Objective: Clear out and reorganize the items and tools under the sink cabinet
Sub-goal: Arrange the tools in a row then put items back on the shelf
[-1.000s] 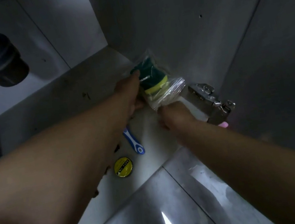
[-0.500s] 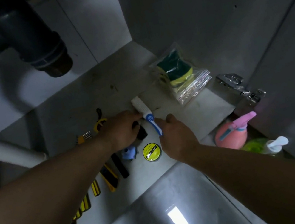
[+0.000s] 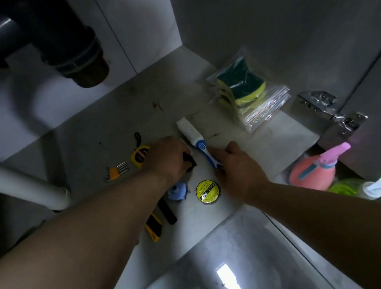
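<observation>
On the cabinet floor my left hand curls over a small black tool, which it mostly hides. Beside it, my right hand grips the blue handle end of a white-and-blue brush lying flat on the floor. A clear bag of green-and-yellow sponges leans against the right wall, free of both hands. A yellow roll of electrical tape lies between my wrists, next to a small blue item.
A yellow tape measure, hex keys and a yellow-black utility knife lie to the left. A dark drain pipe hangs above; a white pipe crosses left. A pink spray bottle, a green pump bottle and the door hinge are at right.
One second ago both hands were on the sponge bag at the right wall. They let it go and moved toward me to the brush and the black tool.
</observation>
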`<state>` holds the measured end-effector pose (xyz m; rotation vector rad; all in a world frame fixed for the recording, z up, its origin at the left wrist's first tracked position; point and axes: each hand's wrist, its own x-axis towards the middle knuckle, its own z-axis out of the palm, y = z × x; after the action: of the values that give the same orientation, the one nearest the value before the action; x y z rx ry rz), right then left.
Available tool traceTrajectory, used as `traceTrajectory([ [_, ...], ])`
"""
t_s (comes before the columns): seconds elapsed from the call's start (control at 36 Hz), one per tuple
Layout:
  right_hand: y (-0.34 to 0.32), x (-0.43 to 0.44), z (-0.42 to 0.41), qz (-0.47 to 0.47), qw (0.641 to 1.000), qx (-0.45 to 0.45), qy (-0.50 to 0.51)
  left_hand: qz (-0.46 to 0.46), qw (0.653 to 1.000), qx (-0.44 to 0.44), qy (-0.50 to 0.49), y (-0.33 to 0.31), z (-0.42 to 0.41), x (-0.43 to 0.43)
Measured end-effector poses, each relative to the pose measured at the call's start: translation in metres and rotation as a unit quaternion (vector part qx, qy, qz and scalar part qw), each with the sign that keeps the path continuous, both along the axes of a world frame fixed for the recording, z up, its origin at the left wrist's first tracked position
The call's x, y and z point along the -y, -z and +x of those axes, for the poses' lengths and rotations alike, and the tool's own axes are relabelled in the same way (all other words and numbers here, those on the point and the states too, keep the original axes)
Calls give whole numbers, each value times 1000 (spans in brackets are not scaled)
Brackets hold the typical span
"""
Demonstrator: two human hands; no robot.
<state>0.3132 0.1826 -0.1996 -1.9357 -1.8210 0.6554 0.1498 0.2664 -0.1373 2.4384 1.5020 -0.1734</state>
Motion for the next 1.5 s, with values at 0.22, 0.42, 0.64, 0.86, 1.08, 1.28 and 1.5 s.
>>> traceTrajectory([
  [0.22,4,-1,2,6,1000,13,-10,-11,999,-18,-48,-3,-10,-34],
  [0.42,-14,12,-8,83,996,26,-27,6,999,-1,-38,-12,-21,-23],
  [0.64,-18,36,-29,66,978,110,-166,-71,996,-49,-10,-13,-32,-8],
  [0.86,-18,23,-40,58,985,70,-147,-41,999,11,-26,-24,-33,16],
  [1.08,-59,76,-1,44,986,-6,-158,58,989,136,12,-54,-5,81],
  [1.28,-62,190,70,-65,993,-93,-36,22,975,206,76,-57,72,153],
  [1.5,-60,293,139,27,951,60,303,-71,950,253,167,-42,162,215],
])
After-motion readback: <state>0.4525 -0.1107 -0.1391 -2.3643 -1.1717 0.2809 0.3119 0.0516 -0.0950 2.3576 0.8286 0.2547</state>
